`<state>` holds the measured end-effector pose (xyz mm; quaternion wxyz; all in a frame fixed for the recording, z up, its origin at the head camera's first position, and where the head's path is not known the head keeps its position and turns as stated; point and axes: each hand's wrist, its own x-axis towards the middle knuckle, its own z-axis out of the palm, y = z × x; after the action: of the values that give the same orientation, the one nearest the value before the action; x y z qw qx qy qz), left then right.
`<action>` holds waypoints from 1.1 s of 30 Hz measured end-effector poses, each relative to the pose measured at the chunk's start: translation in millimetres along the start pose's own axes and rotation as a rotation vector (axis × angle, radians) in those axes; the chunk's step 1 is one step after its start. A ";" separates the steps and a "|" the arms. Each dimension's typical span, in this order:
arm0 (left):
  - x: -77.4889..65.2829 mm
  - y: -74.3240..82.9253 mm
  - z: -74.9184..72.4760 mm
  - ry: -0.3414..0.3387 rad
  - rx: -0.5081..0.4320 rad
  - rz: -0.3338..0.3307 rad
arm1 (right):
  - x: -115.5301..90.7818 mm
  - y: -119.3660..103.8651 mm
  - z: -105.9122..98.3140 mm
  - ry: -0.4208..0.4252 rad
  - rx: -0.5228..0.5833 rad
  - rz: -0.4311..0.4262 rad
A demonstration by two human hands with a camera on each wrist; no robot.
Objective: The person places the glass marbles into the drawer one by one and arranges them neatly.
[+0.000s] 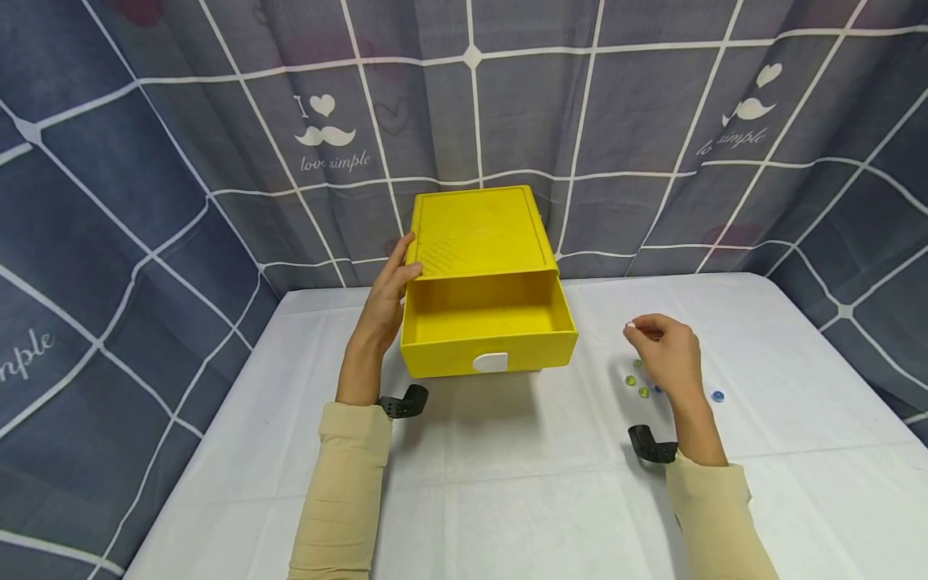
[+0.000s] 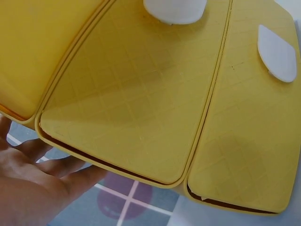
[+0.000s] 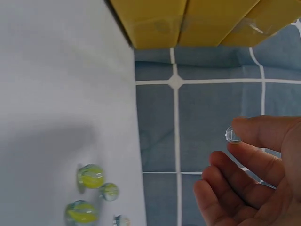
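A yellow drawer cabinet (image 1: 478, 229) stands on the white table, its top drawer (image 1: 442, 354) pulled out and showing a bare inside. My left hand (image 1: 380, 314) rests against the cabinet's left side, thumb by the top front edge. In the left wrist view its fingers (image 2: 75, 176) reach nearly straight along that side, below the shut lower drawer fronts (image 2: 136, 94). Between thumb and forefinger, my right hand (image 1: 670, 354) pinches a clear glass marble (image 3: 232, 135), above the table to the right of the cabinet. Its other fingers curl loosely.
Several yellow-green marbles (image 1: 630, 380) lie on the table below my right hand. A blue marble (image 1: 718, 396) is to the right of that wrist. White tablecloth (image 1: 507, 499) covers the table. A grey-blue checked curtain (image 1: 522, 121) hangs behind and at both sides.
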<state>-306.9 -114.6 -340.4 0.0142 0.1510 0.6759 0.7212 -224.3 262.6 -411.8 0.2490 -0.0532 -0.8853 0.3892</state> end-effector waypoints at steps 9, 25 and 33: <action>0.1 -0.2 0.1 0.003 -0.001 0.002 | -0.5 -13.5 -6.8 0.026 0.007 -0.054; 2.3 -2.6 -0.3 0.001 -0.008 0.000 | -4.7 -45.2 -17.5 0.006 0.066 -0.072; 1.3 -2.3 0.0 -0.005 -0.009 0.010 | -13.1 -69.6 -24.9 -0.033 0.212 -0.069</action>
<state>-308.5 -114.1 -342.5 0.0132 0.1562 0.6718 0.7239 -194.0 227.1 -353.0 0.2518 0.0106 -0.8444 0.4726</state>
